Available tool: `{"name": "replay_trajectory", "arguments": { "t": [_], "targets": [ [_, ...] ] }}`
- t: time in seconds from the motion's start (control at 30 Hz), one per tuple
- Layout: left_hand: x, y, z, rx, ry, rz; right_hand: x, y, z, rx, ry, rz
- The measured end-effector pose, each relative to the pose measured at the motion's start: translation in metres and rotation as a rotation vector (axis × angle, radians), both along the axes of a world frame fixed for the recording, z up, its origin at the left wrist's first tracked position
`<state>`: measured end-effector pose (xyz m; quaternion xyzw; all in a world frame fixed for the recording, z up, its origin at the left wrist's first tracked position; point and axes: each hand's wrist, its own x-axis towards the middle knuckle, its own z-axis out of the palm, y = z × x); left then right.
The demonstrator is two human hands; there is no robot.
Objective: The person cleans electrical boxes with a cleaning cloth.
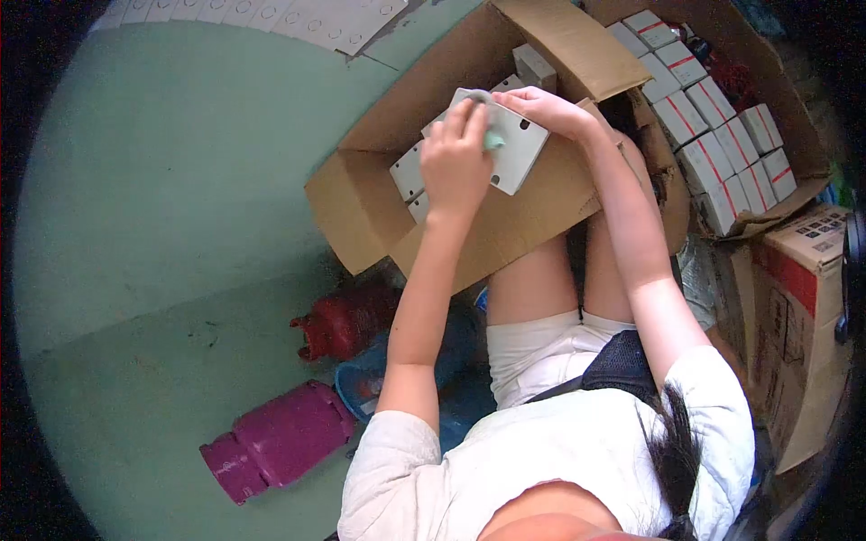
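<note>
My left hand (456, 153) presses down on a white rectangular panel (523, 144) with dark notches near its corners. Its fingers are closed around a pale green cloth (493, 141), of which only a little shows. At the panel's far edge, my right hand (539, 108) grips the upper corner, fingers partly hidden behind it. The panel is held tilted over an open cardboard box (528, 230) resting by my thighs. Inside that box lie more white pieces (409, 173) with dark holes, partly covered by my left hand and the panel.
At the right, another carton (816, 171) holds several small white boxes (708, 158) with red stripes. A closed carton (780, 329) stands below it. On the left floor lie a purple gas cylinder (284, 437), a red cylinder (347, 320) and a blue container (370, 374). White sheets (307, 20) lie at the top.
</note>
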<state>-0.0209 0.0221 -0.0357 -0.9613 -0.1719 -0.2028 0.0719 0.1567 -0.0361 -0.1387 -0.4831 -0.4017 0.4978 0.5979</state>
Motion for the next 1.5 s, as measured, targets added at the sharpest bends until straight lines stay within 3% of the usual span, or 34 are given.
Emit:
{"name": "replay_trajectory", "arguments": {
  "t": [0.07,0.13,0.2,0.3,0.33,0.47,0.53,0.57,0.7,0.77,0.9,0.97,1.0,1.1,1.2,1.33,1.4,1.47,1.5],
  "targets": [
    [-0.003,-0.015,0.000,-0.003,0.047,-0.051,0.004,0.005,-0.013,0.010,0.093,0.032],
    [-0.006,-0.022,-0.008,-0.026,0.106,-0.466,0.004,0.005,-0.010,0.012,0.183,0.060],
    [-0.006,-0.016,-0.009,-0.003,0.093,-0.464,-0.002,0.002,-0.005,0.000,0.194,-0.010],
    [0.000,0.011,-0.002,-0.052,-0.010,0.019,-0.003,-0.005,0.009,-0.064,0.076,-0.046],
    [-0.002,0.010,-0.004,-0.052,-0.009,0.021,-0.003,-0.004,0.010,-0.109,-0.001,-0.077],
    [-0.004,-0.010,-0.009,-0.035,0.005,-0.041,0.005,0.006,-0.013,0.090,0.070,0.006],
    [-0.008,-0.019,-0.013,-0.078,0.066,-0.435,0.005,0.002,-0.006,0.026,0.108,0.024],
    [-0.009,-0.020,-0.014,-0.079,0.069,-0.493,0.004,0.000,-0.003,-0.040,0.149,0.042],
    [-0.005,0.001,-0.008,-0.161,0.094,-0.250,-0.001,0.000,-0.008,0.060,0.061,-0.086],
    [-0.001,0.021,-0.021,-0.199,-0.160,-0.007,0.001,-0.001,-0.001,-0.001,0.034,-0.053],
    [-0.012,-0.010,-0.015,-0.200,-0.027,-0.080,0.002,0.001,-0.004,-0.036,0.042,-0.026],
    [-0.017,-0.022,-0.015,-0.083,0.120,-0.420,0.000,0.000,-0.004,-0.003,0.134,-0.026],
    [-0.016,-0.019,-0.014,-0.086,0.120,-0.422,0.000,0.000,-0.002,-0.006,0.135,-0.029],
    [-0.012,0.006,-0.012,-0.129,0.020,-0.112,-0.003,-0.002,0.002,-0.055,0.034,-0.045],
    [-0.008,0.017,-0.011,-0.111,-0.046,0.046,0.001,-0.002,0.005,-0.095,-0.015,-0.047],
    [-0.016,-0.014,-0.005,-0.153,0.137,-0.152,0.001,0.000,0.001,-0.033,0.105,-0.009],
    [-0.019,-0.009,-0.010,-0.077,0.119,-0.540,-0.001,-0.002,0.001,0.009,0.096,-0.030],
    [-0.020,0.009,-0.012,-0.092,0.124,-0.525,0.001,-0.003,0.000,0.004,0.083,0.007],
    [-0.019,0.015,-0.010,-0.150,0.030,-0.363,0.000,-0.005,0.005,-0.042,0.069,-0.009]
  ]
}}
